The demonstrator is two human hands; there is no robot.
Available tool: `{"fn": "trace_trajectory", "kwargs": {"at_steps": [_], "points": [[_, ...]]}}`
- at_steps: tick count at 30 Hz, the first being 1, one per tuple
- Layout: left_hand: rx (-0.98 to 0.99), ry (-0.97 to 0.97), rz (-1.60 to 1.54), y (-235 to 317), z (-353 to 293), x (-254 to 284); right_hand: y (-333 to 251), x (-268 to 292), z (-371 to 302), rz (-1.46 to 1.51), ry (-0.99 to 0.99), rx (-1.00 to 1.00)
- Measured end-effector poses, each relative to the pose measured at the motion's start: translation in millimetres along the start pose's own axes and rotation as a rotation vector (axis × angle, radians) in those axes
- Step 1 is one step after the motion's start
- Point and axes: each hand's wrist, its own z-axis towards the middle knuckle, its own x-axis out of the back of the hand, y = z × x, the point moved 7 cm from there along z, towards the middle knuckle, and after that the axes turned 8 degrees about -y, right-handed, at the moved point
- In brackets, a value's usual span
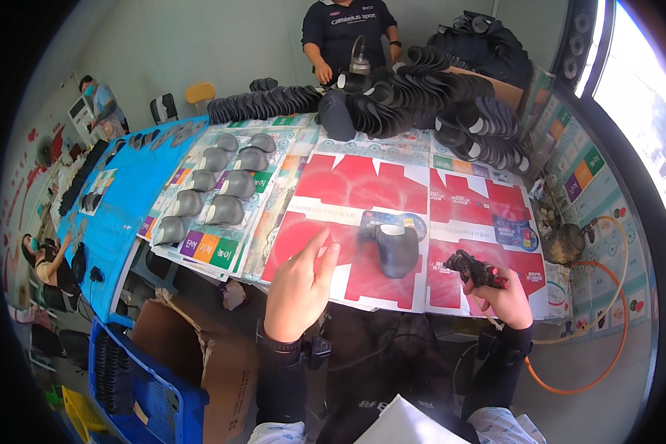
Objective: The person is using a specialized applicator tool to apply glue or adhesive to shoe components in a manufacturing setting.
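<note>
My left hand [301, 285] is raised over the near edge of the red-printed sheets [392, 177], empty, its fingers stretched and pointing away from me. Just right of it a dark, curved shell-shaped piece [397, 255] with a pale patch at its far end lies on the sheets. Around a dark, crusted tool [472, 268], which looks like a spray gun with red parts, my right hand [509, 299] is closed. That hand is over the right part of the sheets, apart from the shell piece.
Grey shell pieces [223, 210] sit in rows on sheets at left. Nested dark pieces [392, 103] fill the far side, where a person [348, 37] stands. An orange hose [620, 333] loops at right. A cardboard box [229, 377] and blue crate [166, 403] stand below left.
</note>
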Motion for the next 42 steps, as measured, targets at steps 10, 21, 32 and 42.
{"fn": "trace_trajectory", "kwargs": {"at_steps": [10,21,32,42], "points": [[0.035,-0.001,-0.028,-22.7,-6.1,-12.2,11.6,7.6,-6.9,0.014,0.024,-0.009],[-0.007,0.013,-0.163,-28.7,-14.4,-16.2,13.7,14.2,-12.3,-0.014,0.052,0.022],[-0.001,-0.012,-0.156,-36.2,-11.5,-23.2,16.6,16.4,-11.7,-0.061,0.098,0.026],[-0.047,-0.030,-0.138,-40.8,-2.6,-27.8,17.9,16.8,-11.0,-0.024,0.070,0.008]]}}
